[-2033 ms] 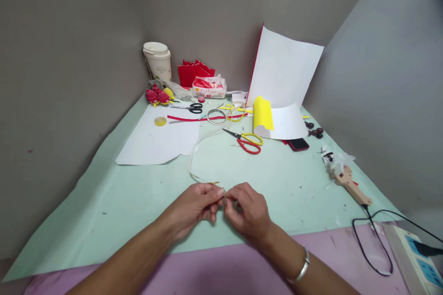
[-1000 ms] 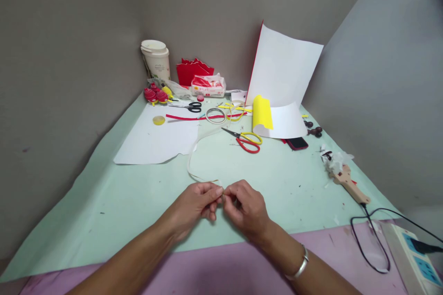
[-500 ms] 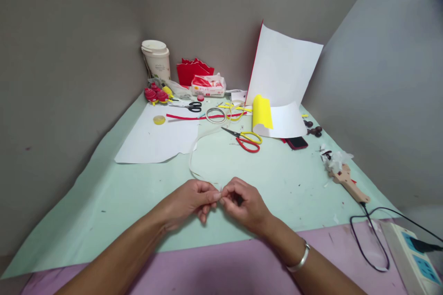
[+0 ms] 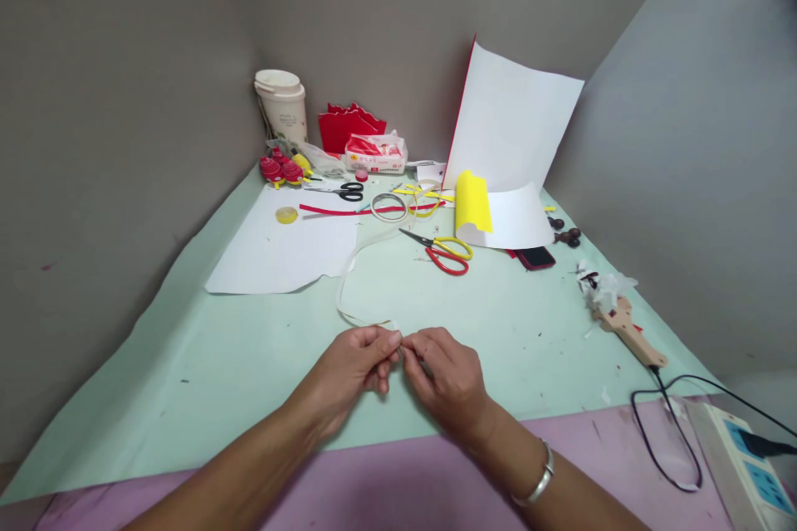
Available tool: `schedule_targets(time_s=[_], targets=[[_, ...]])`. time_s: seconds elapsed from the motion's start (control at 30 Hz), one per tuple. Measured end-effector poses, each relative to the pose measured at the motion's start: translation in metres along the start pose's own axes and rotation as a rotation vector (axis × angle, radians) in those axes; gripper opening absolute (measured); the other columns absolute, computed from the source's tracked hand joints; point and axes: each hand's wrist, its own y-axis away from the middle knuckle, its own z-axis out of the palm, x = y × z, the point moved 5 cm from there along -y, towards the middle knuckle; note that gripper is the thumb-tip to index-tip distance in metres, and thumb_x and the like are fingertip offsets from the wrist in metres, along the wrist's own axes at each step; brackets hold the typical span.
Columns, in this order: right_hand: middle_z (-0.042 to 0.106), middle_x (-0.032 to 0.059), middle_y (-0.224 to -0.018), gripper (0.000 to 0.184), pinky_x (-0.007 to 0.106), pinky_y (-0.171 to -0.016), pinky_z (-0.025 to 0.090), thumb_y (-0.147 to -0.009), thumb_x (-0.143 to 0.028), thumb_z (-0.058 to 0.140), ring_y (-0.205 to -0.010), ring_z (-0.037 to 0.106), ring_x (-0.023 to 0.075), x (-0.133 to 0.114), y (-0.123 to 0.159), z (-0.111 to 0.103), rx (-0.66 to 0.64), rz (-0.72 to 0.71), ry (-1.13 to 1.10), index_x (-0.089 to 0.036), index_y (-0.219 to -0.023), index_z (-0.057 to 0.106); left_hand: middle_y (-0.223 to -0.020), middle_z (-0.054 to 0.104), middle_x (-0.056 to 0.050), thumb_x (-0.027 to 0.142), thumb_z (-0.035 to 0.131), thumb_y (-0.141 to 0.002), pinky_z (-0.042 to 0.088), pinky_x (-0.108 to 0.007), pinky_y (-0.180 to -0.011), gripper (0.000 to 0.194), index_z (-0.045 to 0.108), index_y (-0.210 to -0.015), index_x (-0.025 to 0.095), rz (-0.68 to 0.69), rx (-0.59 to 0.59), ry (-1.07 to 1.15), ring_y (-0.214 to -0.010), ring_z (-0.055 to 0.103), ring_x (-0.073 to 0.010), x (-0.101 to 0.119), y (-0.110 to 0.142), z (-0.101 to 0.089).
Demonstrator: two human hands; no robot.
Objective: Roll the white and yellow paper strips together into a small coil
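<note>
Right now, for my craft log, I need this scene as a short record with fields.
Left hand: pinching a thin piece
Right hand: pinching the same thin piece
Thin piece: too hidden to identify
Pale strip: curves from beside the left hand
Red-and-yellow-handled scissors: on the green cover beyond the right hand
Lidded cup: back left corner
Corded beige tool: at right

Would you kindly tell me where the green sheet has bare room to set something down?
Bare but for specks: left of the left hand, in front of the flat paper; and between the right hand, the red-and-yellow scissors and the beige tool. The back is crowded: cup, tissue pack, black scissors.
</note>
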Motion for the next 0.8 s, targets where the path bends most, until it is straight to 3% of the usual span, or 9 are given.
schedule_targets(time_s=[0.47, 0.8], targets=[[0.067, 0.0036, -0.075, 0.013, 0.025, -0.061, 0.049, -0.087, -0.009, 0.055, -0.067, 0.062, 0.0141, 0.0001, 0.0002, 0.0007, 0.026, 0.026, -0.014, -0.019, -0.093, 0.061, -0.057, 0.049, 0.004, 0.047, 0.067, -0.078, 0.039, -0.022, -0.051, 0.035, 0.059, -0.072, 0.014, 0.025, 0.015, -0.044, -0.050, 0.045, -0.0085, 0.0003, 0.0021, 0.0019], [0.065, 0.0015, -0.070, 0.013, 0.023, -0.058, 0.047, -0.083, -0.008, 0.056, -0.063, 0.060, 0.0126, 0.0012, -0.0008, -0.0003, 0.056, 0.061, -0.046, -0.019, -0.087, 0.062, -0.059, 0.048, 0.004, 0.051, 0.064, -0.081, 0.038, -0.022, -0.052, 0.039, 0.058, -0.073, 0.013, 0.013, -0.049, -0.057, -0.051, 0.044, -0.0079, 0.0008, 0.0027, 0.0021]])
